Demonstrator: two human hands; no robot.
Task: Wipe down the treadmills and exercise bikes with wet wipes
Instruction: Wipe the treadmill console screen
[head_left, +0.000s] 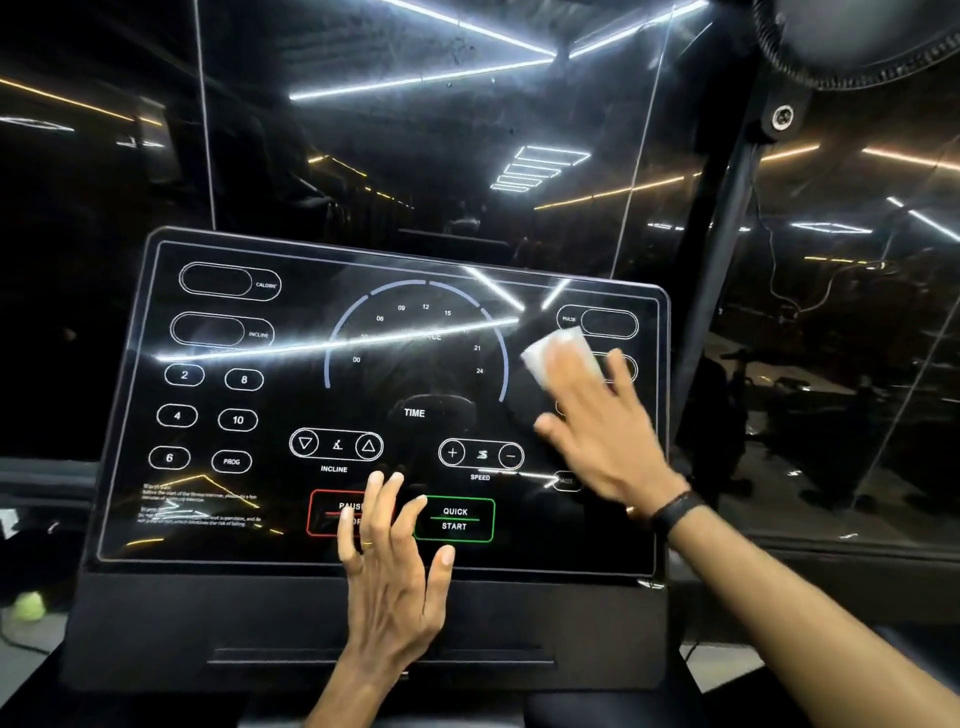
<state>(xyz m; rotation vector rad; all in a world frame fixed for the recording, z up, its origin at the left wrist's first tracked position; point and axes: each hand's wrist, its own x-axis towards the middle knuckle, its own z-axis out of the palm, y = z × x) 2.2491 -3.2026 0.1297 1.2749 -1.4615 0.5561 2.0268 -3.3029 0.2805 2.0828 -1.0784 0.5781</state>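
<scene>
A glossy black treadmill console panel (260, 405) with white printed controls fills the middle of the view. My right hand (602, 431) lies flat on the panel's right side, fingers straight, pressing a white wet wipe (558, 358) against the glass below the PULSE window. The wipe sticks out past my fingertips. My left hand (395, 561) rests with spread fingers at the panel's lower edge, its fingertips over the red PAUSE box and beside the green QUICK START box. It holds nothing.
A dark glass wall (415, 130) behind the console reflects ceiling light strips. A black fan (857, 47) on a pole hangs at the top right. The console's black lower tray (208, 623) sits under the panel. A yellow-green ball (28, 605) lies low at the left.
</scene>
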